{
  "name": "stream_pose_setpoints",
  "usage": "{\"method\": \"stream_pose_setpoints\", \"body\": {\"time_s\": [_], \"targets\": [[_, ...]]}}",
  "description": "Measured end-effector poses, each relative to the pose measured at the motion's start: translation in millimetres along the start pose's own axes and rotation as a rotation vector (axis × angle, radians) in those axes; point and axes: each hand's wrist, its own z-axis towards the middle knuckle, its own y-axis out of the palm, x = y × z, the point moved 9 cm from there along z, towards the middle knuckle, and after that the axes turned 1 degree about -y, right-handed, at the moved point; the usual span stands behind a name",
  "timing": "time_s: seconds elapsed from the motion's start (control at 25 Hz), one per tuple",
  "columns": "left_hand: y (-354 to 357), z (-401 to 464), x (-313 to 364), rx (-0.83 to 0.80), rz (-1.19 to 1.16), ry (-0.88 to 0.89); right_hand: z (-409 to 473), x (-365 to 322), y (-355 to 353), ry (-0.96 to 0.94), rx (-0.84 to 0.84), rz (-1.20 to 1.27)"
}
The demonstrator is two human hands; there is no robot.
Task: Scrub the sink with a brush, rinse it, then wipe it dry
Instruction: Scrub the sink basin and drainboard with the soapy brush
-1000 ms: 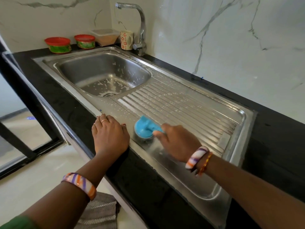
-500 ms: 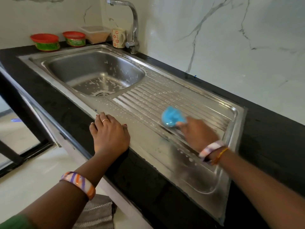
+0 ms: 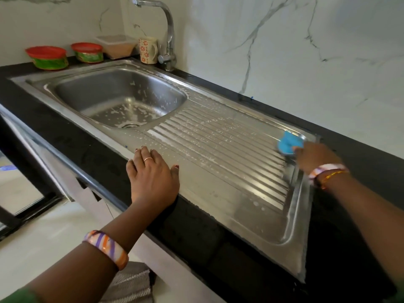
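Note:
A steel sink (image 3: 113, 97) with a ribbed drainboard (image 3: 218, 149) is set into a black counter. White soap foam flecks the basin and the ribs. My right hand (image 3: 314, 157) grips a blue brush (image 3: 288, 144) and presses it on the drainboard's far right corner, near the rim. My left hand (image 3: 150, 178) rests flat on the sink's front edge, fingers spread. The tap (image 3: 166, 31) stands at the back with no water running.
Two red-lidded tubs (image 3: 47, 56) (image 3: 88, 52), a clear lidded box (image 3: 115, 45) and a flowered mug (image 3: 148, 50) line the back wall left of the tap. A grey striped cloth (image 3: 129, 283) lies below the counter edge. A marble wall runs behind.
My right hand has swept the blue brush from the drainboard's front left across the ribs to its far right corner. My left hand has stayed on the front edge.

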Motion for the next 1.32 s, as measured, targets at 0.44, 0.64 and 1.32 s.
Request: {"method": "stream_pose_setpoints", "body": {"time_s": [0.44,0.64,1.32], "targets": [[8,-62,81,-0.078,-0.114,0.315,16,44,0,0.081,0.009,0.048],[16,-81,96,-0.108,-0.047,0.335,-37,-33,25,-0.213,-0.157,0.172],[16,-90,83,-0.023,-0.045,0.023,-120,-54,39,-0.413,-0.335,0.270]]}}
